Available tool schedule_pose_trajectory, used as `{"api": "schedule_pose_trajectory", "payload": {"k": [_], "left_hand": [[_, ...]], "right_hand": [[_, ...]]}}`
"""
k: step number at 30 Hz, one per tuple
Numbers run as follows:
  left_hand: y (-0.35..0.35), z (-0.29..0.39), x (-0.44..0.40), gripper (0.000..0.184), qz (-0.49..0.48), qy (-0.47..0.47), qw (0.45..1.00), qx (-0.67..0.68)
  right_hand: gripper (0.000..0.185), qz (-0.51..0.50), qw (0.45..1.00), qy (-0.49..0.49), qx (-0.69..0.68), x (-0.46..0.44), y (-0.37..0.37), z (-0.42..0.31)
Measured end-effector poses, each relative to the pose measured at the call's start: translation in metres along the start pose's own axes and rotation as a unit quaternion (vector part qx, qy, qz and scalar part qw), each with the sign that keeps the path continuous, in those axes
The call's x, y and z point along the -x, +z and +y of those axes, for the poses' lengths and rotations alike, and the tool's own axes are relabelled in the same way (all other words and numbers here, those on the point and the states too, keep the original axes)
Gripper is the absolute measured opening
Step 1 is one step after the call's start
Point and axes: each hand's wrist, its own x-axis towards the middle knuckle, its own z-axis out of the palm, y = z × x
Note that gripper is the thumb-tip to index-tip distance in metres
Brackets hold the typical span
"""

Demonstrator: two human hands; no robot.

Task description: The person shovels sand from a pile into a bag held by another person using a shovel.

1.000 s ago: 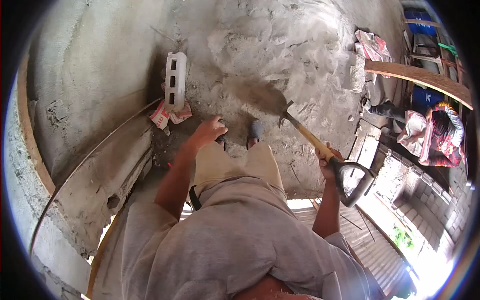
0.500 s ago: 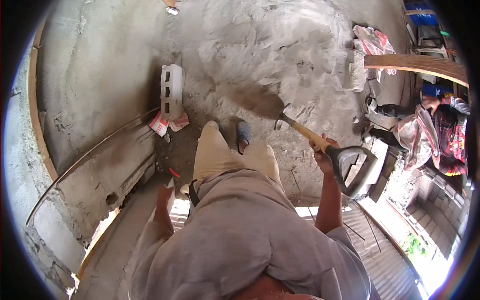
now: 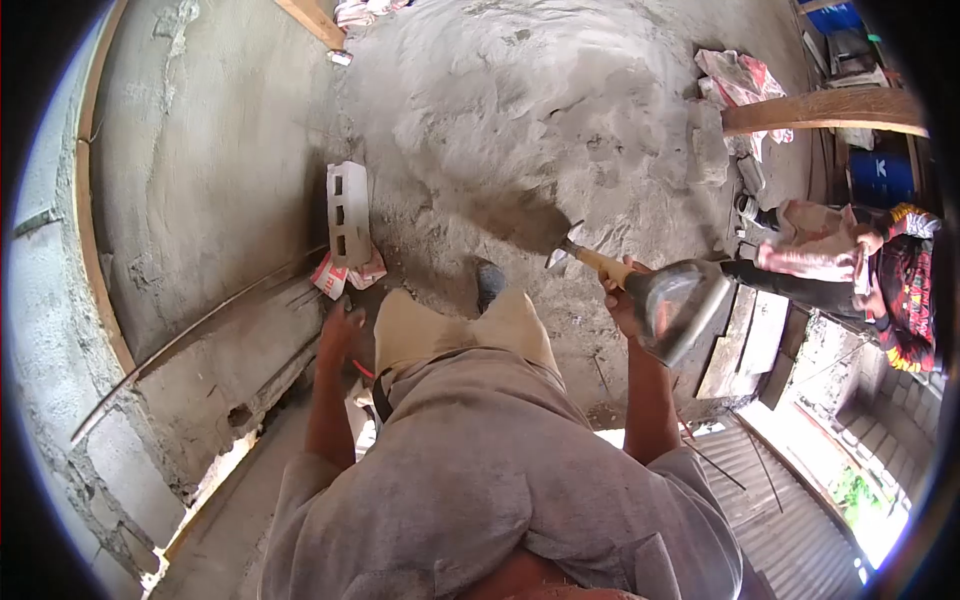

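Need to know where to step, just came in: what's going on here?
The right hand grips a black-handled shovel with a yellowish wooden shaft, its blade down at the grey ground. The left hand appears empty, near a grey hollow concrete block. Nearby, a co-worker handles a pale, red-marked sack.

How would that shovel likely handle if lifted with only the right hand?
The shovel should stay stiff, judging by its straight shaft. With the right hand close to the D-shaped grip, the far end will probably feel heavy and dip. The shaft looks smooth, so it might twist.
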Motion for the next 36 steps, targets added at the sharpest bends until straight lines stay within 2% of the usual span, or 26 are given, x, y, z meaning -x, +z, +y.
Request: {"api": "schedule_pose_trajectory", "payload": {"k": [2, 4, 6, 8, 9, 10, 11, 12, 13, 14, 16, 18, 20, 22, 23, 25, 27, 28, 29, 30, 32, 33, 35, 36], "left_hand": [[-0.027, 0.115, 0.013, 0.056, -0.051, 0.087, 0.991, 0.085], [-0.038, 0.212, 0.044, 0.065, -0.143, 0.165, 0.965, 0.146], [-0.045, 0.297, 0.094, 0.063, -0.228, 0.237, 0.917, 0.225], [-0.031, 0.327, 0.112, 0.072, -0.281, 0.239, 0.898, 0.240], [-0.021, 0.329, 0.117, 0.072, -0.281, 0.240, 0.897, 0.242], [-0.012, 0.327, 0.121, 0.072, -0.226, 0.257, 0.909, 0.240], [-0.009, 0.321, 0.121, 0.073, -0.170, 0.272, 0.917, 0.237], [-0.011, 0.308, 0.115, 0.073, -0.170, 0.272, 0.916, 0.242], [-0.015, 0.292, 0.107, 0.071, -0.177, 0.215, 0.914, 0.294], [-0.019, 0.278, 0.102, 0.070, -0.184, 0.155, 0.907, 0.345], [-0.026, 0.250, 0.104, 0.064, -0.160, 0.145, 0.904, 0.371], [-0.036, 0.215, 0.116, 0.063, -0.128, 0.120, 0.940, 0.291], [-0.035, 0.151, 0.127, 0.069, -0.060, 0.182, 0.961, 0.198], [-0.063, 0.110, 0.156, 0.074, -0.068, 0.135, 0.946, 0.286], [-0.078, 0.093, 0.174, 0.077, -0.072, 0.093, 0.915, 0.385], [-0.100, 0.050, 0.207, 0.077, 0.034, -0.026, 0.897, 0.441], [-0.115, -0.002, 0.238, 0.076, 0.066, -0.050, 0.869, 0.488], [-0.118, -0.011, 0.248, 0.076, 0.093, -0.021, 0.873, 0.479], [-0.121, -0.027, 0.260, 0.064, 0.108, -0.053, 0.879, 0.462], [-0.120, -0.046, 0.266, 0.064, 0.109, -0.050, 0.878, 0.463], [-0.114, -0.083, 0.268, 0.045, 0.151, -0.096, 0.872, 0.456], [-0.109, -0.094, 0.267, 0.045, 0.151, -0.098, 0.873, 0.454], [-0.088, -0.114, 0.261, 0.027, 0.234, -0.170, 0.860, 0.420], [-0.075, -0.131, 0.258, 0.027, 0.236, -0.175, 0.860, 0.418]], "right_hand": [[0.032, 0.022, 0.996, -0.030, 0.079, -0.007, 0.007, 0.017], [0.038, 0.065, 0.994, -0.028, 0.081, -0.017, 0.032, 0.041], [0.044, 0.009, 0.996, -0.005, 0.090, -0.033, 0.023, 0.068], [0.040, -0.004, 0.997, 0.044, 0.061, -0.047, 0.045, 0.099], [0.036, 0.082, 0.984, 0.031, 0.153, -0.056, 0.056, 0.120], [0.035, 0.095, 0.986, 0.092, 0.105, -0.065, 0.063, 0.137], [0.036, 0.064, 0.990, 0.107, 0.067, -0.080, 0.043, 0.156], [0.037, 0.035, 0.991, 0.123, 0.029, -0.095, 0.020, 0.175], [0.037, 0.036, 0.991, 0.122, 0.034, -0.104, 0.013, 0.188], [0.038, 0.064, 0.990, 0.093, 0.087, -0.110, 0.009, 0.201], [0.040, 0.094, 0.983, 0.062, 0.144, -0.122, 0.002, 0.224], [0.038, 0.247, 0.962, 0.117, -0.018, -0.135, -0.007, 0.244], [0.037, 0.167, 0.968, 0.027, 0.185, -0.150, -0.089, 0.290], [0.036, 0.353, 0.929, 0.106, -0.024, -0.131, -0.044, 0.330], [0.036, 0.358, 0.927, 0.106, -0.023, -0.122, -0.035, 0.350], [0.032, 0.286, 0.956, 0.072, -0.003, -0.115, -0.019, 0.382], [0.031, 0.295, 0.953, 0.065, -0.012, -0.122, -0.011, 0.394], [0.029, 0.303, 0.951, 0.063, -0.018, -0.129, -0.007, 0.397], [0.028, 0.316, 0.948, 0.046, -0.007, -0.139, -0.006, 0.400], [0.028, 0.313, 0.949, 0.045, -0.006, -0.152, -0.015, 0.405], [0.021, 0.286, 0.956, 0.063, -0.004, -0.181, -0.046, 0.419], [0.021, 0.288, 0.955, 0.064, -0.004, -0.186, -0.046, 0.428], [0.016, 0.367, 0.900, 0.151, 0.178, -0.199, -0.049, 0.454], [0.015, 0.362, 0.902, 0.165, 0.166, -0.205, -0.063, 0.473]]}}
